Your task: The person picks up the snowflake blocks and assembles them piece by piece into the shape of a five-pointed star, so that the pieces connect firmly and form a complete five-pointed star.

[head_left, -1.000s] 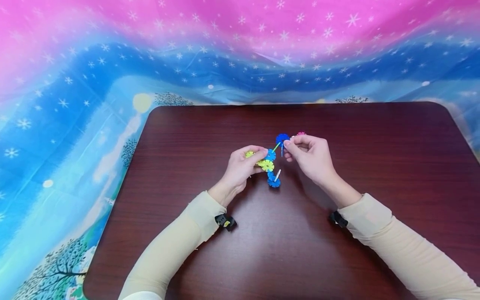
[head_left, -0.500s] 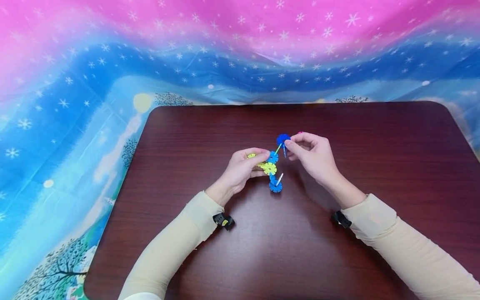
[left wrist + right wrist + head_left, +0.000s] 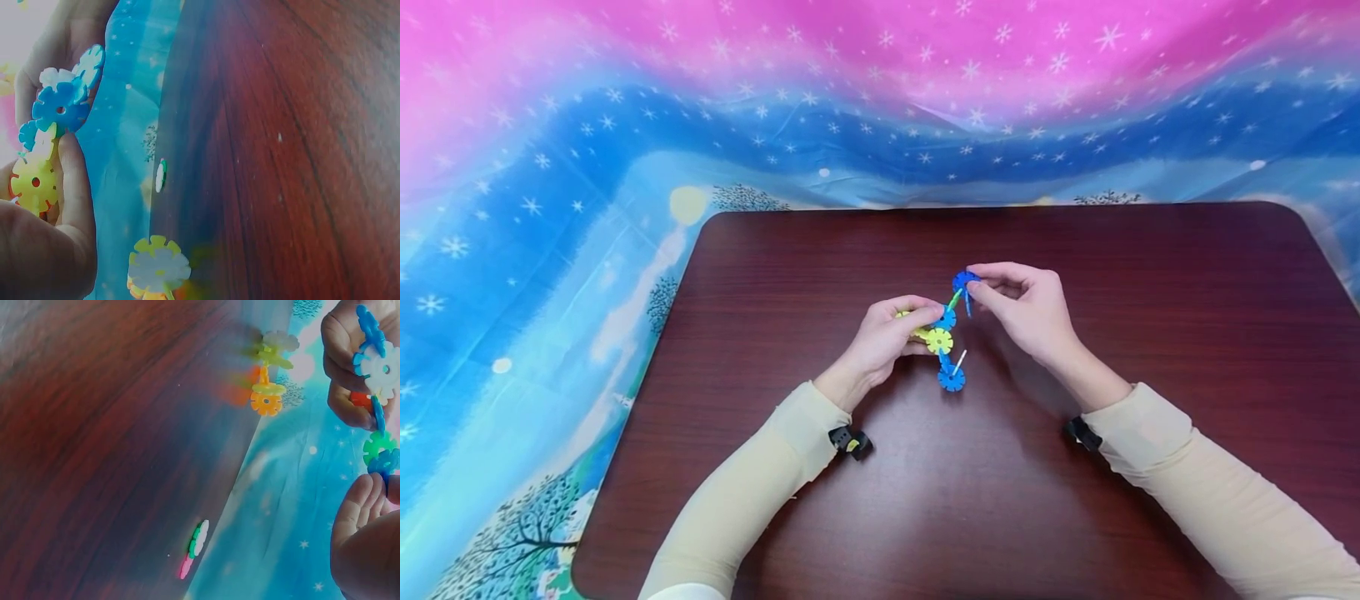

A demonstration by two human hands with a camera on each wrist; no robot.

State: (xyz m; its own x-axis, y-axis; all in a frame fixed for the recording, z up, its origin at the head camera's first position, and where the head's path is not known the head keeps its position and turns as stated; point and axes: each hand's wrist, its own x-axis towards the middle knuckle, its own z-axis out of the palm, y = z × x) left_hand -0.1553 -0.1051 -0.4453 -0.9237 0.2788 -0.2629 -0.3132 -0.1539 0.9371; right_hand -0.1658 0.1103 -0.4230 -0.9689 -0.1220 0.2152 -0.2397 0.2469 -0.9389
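Observation:
Both hands hold one chain of interlocking snowflake discs over the table's middle. My left hand (image 3: pixel 880 342) grips it between thumb and fingers, at a blue disc (image 3: pixel 945 317) and a yellow disc (image 3: pixel 939 341). Below these hangs another blue disc (image 3: pixel 951 377) with a pale disc (image 3: pixel 960 362) seen edge-on. My right hand (image 3: pixel 1026 304) pinches a dark blue disc (image 3: pixel 965 282) at the upper end, joined by a green disc (image 3: pixel 956 297) seen edge-on. In the right wrist view a white disc (image 3: pixel 382 370) and the green disc (image 3: pixel 377 447) show between the hands.
On the dark wood table (image 3: pixel 1150 333) lie a yellow, white and orange disc cluster (image 3: pixel 267 403) and a white, green and pink disc group (image 3: pixel 199 537), both seen in the wrist views. A snowflake-printed cloth (image 3: pixel 880 125) hangs behind the table.
My right fingers have shifted slightly left, further over the dark blue disc. The pink disc beyond that hand has gone out of sight. The lower blue disc hangs slightly lower.

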